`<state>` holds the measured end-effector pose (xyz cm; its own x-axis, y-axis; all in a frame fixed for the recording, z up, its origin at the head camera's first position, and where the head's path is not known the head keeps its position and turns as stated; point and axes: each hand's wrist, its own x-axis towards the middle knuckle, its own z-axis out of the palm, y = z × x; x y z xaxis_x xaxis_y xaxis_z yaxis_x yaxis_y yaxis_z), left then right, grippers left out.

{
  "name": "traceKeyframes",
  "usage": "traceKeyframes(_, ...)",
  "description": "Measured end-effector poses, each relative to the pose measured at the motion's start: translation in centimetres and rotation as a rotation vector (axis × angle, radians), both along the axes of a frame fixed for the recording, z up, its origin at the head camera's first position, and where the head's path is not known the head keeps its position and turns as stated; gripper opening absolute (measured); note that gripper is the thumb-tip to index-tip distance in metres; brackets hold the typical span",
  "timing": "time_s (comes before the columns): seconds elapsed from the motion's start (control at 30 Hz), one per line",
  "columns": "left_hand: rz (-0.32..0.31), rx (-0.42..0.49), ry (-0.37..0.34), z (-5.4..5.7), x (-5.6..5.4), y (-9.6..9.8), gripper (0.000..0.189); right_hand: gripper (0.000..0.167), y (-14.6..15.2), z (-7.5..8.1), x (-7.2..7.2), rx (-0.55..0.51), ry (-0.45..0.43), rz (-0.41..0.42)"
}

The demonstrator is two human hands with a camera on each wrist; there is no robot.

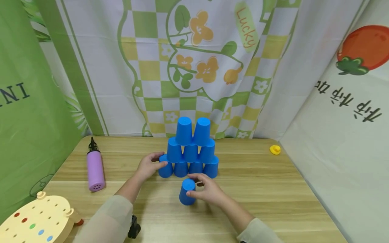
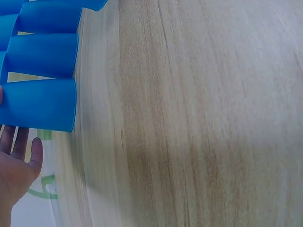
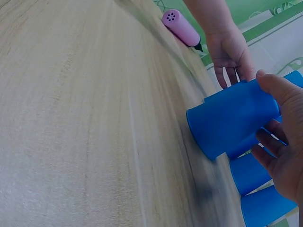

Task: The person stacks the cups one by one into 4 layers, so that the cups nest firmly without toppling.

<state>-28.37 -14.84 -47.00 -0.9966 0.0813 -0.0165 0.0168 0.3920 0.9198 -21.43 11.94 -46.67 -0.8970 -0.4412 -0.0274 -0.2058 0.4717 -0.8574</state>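
Observation:
Upside-down blue cups [image 1: 190, 153] stand stacked in a pyramid: several in the bottom row, three in the middle, two on top. My left hand [image 1: 150, 165] is at the left end of the bottom row, its thumb on the front of the end cup [image 2: 40, 105] and fingers behind its far side. In front of the pyramid, my right hand [image 1: 209, 190] grips a separate blue cup [image 1: 187, 192] between thumb and fingers, also upside down. In the right wrist view this cup [image 3: 232, 118] appears slightly raised, with a shadow below.
A purple hand pump [image 1: 95, 170] lies at the table's left side. A cream pegboard [image 1: 39, 216] with coloured dots sits at the front left corner. A small yellow duck [image 1: 275, 150] is near the back right corner. Patterned curtain [image 1: 146, 67] hangs behind the wooden table [image 1: 258, 189].

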Motion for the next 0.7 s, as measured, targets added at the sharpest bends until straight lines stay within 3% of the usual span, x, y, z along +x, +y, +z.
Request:
traceKeyframes(0.4, 0.0, 0.026, -0.006, -0.5, -0.2, -0.2, 0.054, 0.059, -0.1, 0.1, 0.2, -0.012, -0.034, -0.008)
traceKeyframes(0.57, 0.005, 0.034, 0.001, -0.7, -0.2, -0.2, 0.053, 0.055, 0.2, 1.3, 0.6, -0.067, -0.027, 0.001)
traceKeyframes(0.7, 0.004, 0.036, 0.0, -0.7, -0.1, -0.2, 0.053, 0.053, 0.5, 3.5, 0.9, -0.083, 0.016, 0.006)
